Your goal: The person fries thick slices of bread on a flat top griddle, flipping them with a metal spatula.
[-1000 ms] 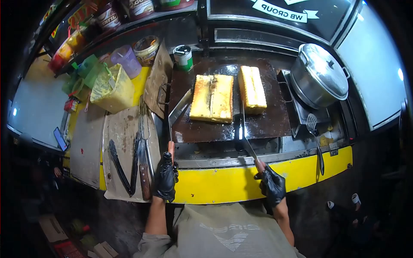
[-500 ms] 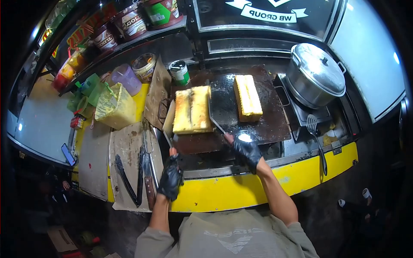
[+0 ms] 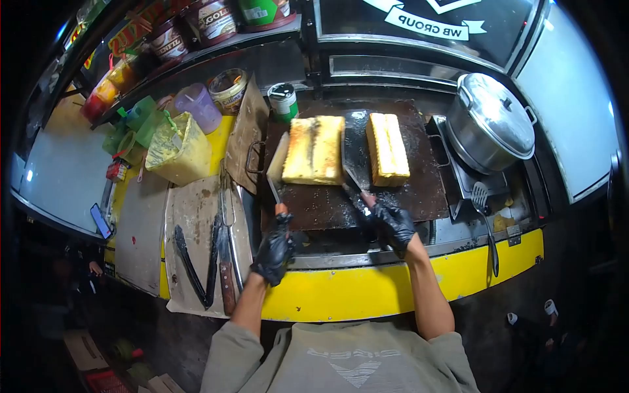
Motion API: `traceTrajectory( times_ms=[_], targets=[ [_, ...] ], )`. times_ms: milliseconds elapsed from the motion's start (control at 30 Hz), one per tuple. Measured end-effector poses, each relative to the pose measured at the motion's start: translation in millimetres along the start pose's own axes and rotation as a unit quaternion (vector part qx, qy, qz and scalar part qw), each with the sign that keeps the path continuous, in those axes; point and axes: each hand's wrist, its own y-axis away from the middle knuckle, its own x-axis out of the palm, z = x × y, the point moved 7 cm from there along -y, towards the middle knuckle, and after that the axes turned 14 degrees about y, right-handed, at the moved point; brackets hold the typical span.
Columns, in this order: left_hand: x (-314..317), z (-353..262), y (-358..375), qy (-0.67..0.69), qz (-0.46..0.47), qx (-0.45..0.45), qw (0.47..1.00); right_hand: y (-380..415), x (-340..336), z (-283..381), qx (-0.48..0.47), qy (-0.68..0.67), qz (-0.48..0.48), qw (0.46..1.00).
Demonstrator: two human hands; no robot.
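On the dark griddle (image 3: 426, 196) lie two toasted bread blocks. The wider bread block (image 3: 318, 150) has browned patches and a dark seam; the narrower bread block (image 3: 388, 147) stands to its right. My left hand (image 3: 274, 254), in a black glove, is closed round the orange handle of a flat spatula (image 3: 278, 160), whose blade lies along the wide block's left side. My gloved right hand (image 3: 393, 228) grips a second spatula (image 3: 352, 178), its blade against that block's right side. The wide block sits between the two blades.
A lidded aluminium pot (image 3: 491, 124) stands right of the griddle, with a slotted turner (image 3: 483, 209) in front. Tongs (image 3: 213, 262) and a long fork (image 3: 227, 203) lie on cardboard at left. Behind them is a yellowish tub (image 3: 177, 150); a green-white can (image 3: 283, 103) stands behind the griddle.
Both hands and spatulas have moved away from me and slightly right, shifting the wide bread block toward the back of the griddle. The narrow block stays put. The view has shifted a little.
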Motion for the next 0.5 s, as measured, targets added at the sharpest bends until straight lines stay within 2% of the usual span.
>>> traceTrajectory(
  times_ms=[67, 100, 167, 233, 267, 300, 333, 500],
  targets=[
    [-14, 0, 21, -0.015, -0.013, 0.027, 0.999, 4, 7, -3, 0.035, 0.020, 0.034, 0.999],
    [-28, 7, 30, -0.024, -0.036, 0.054, 0.998, 11, 8, -5, 0.011, 0.026, 0.043, 0.999],
    [-55, 33, 48, 0.003, -0.074, 0.028, 0.997, 38, 6, -11, -0.042, 0.018, 0.047, 0.998],
    [-37, 37, 72, 0.002, -0.078, 0.014, 0.997, 58, 0, -25, -0.018, 0.000, 0.025, 1.000],
    [-32, 42, 73, 0.015, -0.074, -0.003, 0.997, 60, -3, -18, -0.020, 0.000, 0.026, 0.999],
    [-33, 54, 65, 0.053, -0.035, -0.040, 0.997, 63, -8, -13, 0.016, 0.014, 0.012, 1.000],
    [-33, 55, 56, 0.030, -0.040, -0.018, 0.999, 64, -13, -12, 0.053, 0.028, -0.002, 0.998],
    [-24, 30, 20, 0.013, -0.022, 0.023, 0.999, 50, -18, -42, 0.011, -0.035, -0.003, 0.999]
  ],
)
